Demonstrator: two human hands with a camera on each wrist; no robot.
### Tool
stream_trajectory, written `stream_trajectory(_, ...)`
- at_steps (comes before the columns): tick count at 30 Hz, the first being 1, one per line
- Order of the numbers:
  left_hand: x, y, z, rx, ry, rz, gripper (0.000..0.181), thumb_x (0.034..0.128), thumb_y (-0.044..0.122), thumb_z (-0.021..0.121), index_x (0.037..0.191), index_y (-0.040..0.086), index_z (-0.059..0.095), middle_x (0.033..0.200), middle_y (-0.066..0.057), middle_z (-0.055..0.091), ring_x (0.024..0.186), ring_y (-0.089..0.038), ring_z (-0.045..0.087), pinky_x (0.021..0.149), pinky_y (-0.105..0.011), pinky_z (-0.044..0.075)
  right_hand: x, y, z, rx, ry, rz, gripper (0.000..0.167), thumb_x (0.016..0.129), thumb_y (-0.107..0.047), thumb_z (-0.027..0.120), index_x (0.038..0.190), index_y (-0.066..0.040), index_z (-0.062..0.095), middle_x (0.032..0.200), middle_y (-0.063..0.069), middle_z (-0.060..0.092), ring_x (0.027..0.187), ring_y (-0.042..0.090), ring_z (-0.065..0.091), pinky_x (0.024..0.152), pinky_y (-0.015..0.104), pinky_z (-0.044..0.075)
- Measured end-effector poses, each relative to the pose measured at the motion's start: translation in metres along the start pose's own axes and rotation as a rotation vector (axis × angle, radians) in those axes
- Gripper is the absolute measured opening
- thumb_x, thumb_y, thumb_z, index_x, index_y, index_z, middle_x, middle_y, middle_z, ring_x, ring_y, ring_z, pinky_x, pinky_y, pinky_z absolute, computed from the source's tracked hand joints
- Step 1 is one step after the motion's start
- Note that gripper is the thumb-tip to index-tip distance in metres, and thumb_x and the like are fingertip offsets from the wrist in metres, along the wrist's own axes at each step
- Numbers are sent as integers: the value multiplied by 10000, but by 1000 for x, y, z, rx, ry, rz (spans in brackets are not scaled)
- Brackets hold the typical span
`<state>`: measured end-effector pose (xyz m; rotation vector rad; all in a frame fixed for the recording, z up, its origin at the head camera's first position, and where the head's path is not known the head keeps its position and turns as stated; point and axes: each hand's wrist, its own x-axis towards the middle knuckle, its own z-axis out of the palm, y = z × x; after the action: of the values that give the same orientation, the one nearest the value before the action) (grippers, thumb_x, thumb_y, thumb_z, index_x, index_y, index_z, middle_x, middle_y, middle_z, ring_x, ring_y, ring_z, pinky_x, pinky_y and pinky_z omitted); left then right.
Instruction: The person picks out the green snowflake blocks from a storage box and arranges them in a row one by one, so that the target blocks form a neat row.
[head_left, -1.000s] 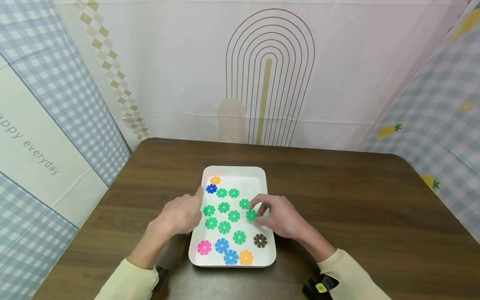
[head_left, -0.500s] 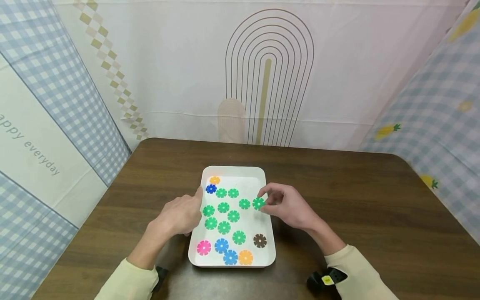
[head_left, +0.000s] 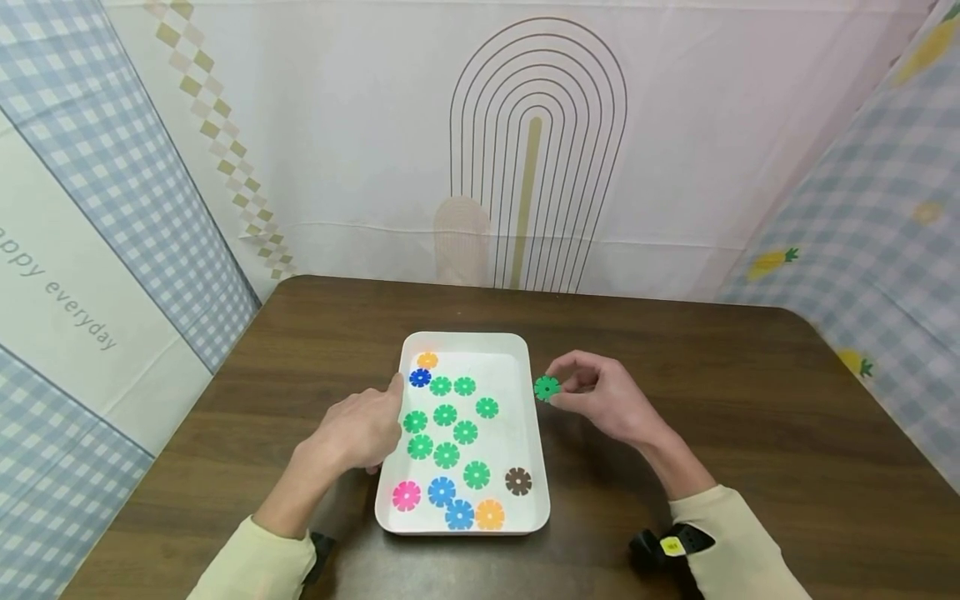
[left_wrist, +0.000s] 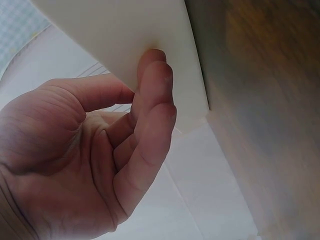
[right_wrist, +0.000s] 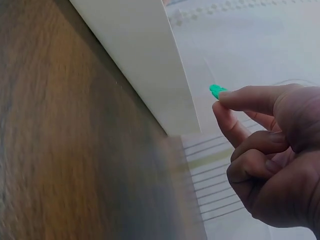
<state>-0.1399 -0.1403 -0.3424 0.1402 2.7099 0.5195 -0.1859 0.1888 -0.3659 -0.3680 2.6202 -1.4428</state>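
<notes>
My right hand [head_left: 611,398] pinches a green notched snowflake disc [head_left: 547,388] between thumb and forefinger, just beyond the right rim of the white tray [head_left: 536,454]. In the right wrist view the green disc [right_wrist: 216,91] appears edge-on at the fingertips, above the tray's wall [right_wrist: 135,65]. My left hand [head_left: 363,429] grips the tray's left side, thumb at the rim. Its curled fingers [left_wrist: 159,82] press against the outer wall in the left wrist view. Several green discs [head_left: 445,415] lie flat in the tray's middle.
Inside the tray are also a dark blue disc [head_left: 420,378], a pink one [head_left: 407,496], a brown one [head_left: 518,481], two light blue ones [head_left: 460,514] and two orange ones [head_left: 490,514]. A brown wooden table [head_left: 712,400] bears the tray; a patterned cloth [head_left: 360,125] hangs behind.
My right hand has lifted the green disc from the tray's right side and carried it up and to the right, past the rim. My left hand has stayed on the tray.
</notes>
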Motion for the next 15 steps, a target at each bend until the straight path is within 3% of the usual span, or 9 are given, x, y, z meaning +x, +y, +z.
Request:
stream_trajectory(8, -1, 0, 0, 0, 9, 7, 770, 1016, 84, 594, 1660, -42, 192, 708, -87, 583, 506, -227, 524, 559, -319, 388, 3, 8, -6, -52, 20, 47, 300, 891, -113, 832, 1170, -98, 721, 890, 94, 712, 810, 236, 616, 645, 327, 458)
stream_trajectory(15, -1, 1, 0, 1, 6, 6, 758, 1018, 75, 581, 1658, -46, 194, 703, -86, 587, 503, -222, 519, 561, -320, 383, 6, 18, -3, -95, -27, 110, 270, 904, -81, 798, 1160, -101, 717, 869, 83, 706, 765, 230, 603, 640, 343, 479)
